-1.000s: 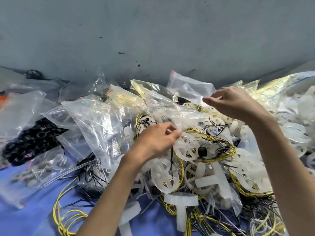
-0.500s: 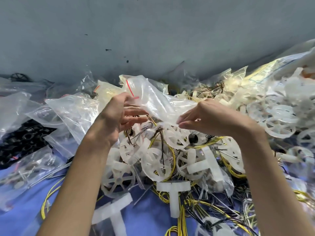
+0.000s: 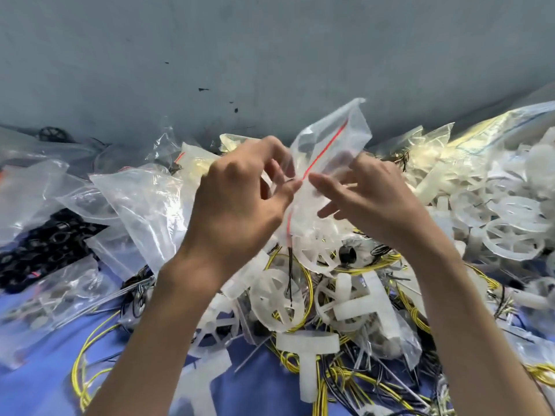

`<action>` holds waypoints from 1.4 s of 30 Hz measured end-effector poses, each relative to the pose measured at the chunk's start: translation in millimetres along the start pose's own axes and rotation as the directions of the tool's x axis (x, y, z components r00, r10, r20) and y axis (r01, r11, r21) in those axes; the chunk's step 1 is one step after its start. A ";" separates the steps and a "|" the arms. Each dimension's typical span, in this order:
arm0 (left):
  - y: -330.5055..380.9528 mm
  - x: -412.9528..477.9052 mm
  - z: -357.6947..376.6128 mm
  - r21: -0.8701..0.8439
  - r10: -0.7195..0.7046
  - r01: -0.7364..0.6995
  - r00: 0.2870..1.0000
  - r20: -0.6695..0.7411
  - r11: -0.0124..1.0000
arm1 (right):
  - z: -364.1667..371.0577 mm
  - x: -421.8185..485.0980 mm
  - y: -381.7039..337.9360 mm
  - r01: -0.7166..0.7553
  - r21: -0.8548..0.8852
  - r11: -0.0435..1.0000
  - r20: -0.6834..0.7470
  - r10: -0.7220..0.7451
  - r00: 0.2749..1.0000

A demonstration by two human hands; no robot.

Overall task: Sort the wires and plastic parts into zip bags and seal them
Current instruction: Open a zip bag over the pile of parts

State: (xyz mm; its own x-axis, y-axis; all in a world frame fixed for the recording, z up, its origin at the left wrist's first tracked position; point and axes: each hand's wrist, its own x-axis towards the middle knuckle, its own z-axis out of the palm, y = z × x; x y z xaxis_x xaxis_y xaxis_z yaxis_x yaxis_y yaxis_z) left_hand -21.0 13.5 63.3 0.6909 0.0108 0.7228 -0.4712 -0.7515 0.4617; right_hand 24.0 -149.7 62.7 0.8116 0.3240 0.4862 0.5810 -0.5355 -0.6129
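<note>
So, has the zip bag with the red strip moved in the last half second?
Yes. Judged against the white T-shaped part low in the pile, the zip bag has come up; its top now stands before the grey wall.

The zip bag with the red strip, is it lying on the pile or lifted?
Lifted: the left hand and right hand pinch the zip bag above the pile, red strip slanting.

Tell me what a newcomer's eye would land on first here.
First comes the clear zip bag with its red strip, held up at centre between the left hand and the right hand. Next come the heap of white plastic wheels at the right and the yellow wires tangled below the hands on the blue cloth.
</note>
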 end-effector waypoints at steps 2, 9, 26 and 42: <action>3.1 2.1 -1.6 -0.010 0.008 -0.009 0.997 -0.075 1.000 | 2.7 3.7 5.6 0.047 0.034 0.998 -0.093 -0.044 0.995; 5.5 7.0 -34.1 -0.269 0.014 -0.139 0.907 -0.421 0.953 | -6.6 4.1 21.5 0.118 0.200 0.973 0.080 -0.137 0.987; -6.5 0.2 -21.5 0.303 0.103 -0.106 0.994 0.024 0.947 | 20.2 1.8 45.2 0.088 -0.488 0.868 0.575 0.245 0.780; -22.5 -7.1 -4.8 0.427 -0.180 0.040 0.939 0.292 0.903 | 23.4 0.3 51.1 0.071 -0.483 0.873 0.528 0.226 0.818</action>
State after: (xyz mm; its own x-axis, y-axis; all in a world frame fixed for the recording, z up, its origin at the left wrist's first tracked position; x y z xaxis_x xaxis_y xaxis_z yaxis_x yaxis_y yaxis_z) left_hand -17.9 33.4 50.2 0.8939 -0.0471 0.4459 -0.1638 -0.9600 0.2270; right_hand 55.4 -158.7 17.0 0.8282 0.5561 -0.0696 0.5347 -0.8212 -0.1993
